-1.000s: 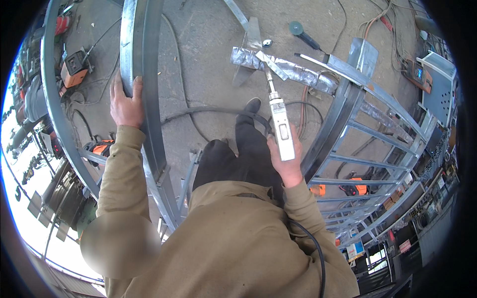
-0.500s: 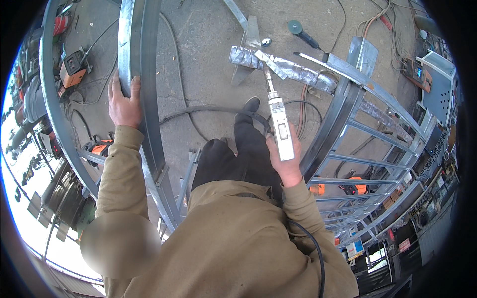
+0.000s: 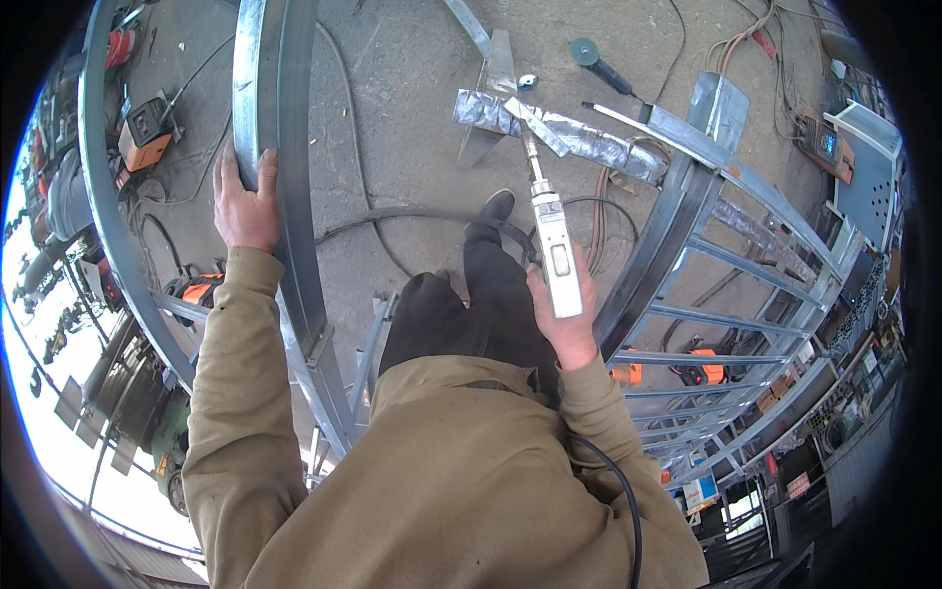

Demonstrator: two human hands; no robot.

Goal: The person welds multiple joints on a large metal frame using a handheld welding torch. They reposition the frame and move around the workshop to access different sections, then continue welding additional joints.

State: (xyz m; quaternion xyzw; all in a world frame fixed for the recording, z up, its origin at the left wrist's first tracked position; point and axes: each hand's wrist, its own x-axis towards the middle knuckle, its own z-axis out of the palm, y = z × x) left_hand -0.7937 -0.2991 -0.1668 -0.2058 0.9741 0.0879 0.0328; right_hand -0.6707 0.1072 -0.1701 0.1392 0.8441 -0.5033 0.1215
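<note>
My left hand (image 3: 247, 203) is wrapped over the edge of a tall galvanized steel beam (image 3: 297, 147), thumb on one side and fingers on the other. In my right hand (image 3: 566, 319) is a white hand-held welding gun (image 3: 557, 250), its slim metal nozzle pointing away from me. The nozzle tip reaches a short flat metal strip (image 3: 537, 128) lying across a foil-wrapped bar (image 3: 597, 149). Part of my right hand is hidden under the gun's body. A black cable (image 3: 623, 481) runs along my right arm.
A galvanized frame with rungs (image 3: 726, 311) stands at my right, and another steel upright (image 3: 95, 167) at far left. An angle grinder (image 3: 601, 67) lies on the concrete floor. A thick dark hose (image 3: 422, 213) crosses by my foot. Orange-and-black machines (image 3: 144, 135) stand around.
</note>
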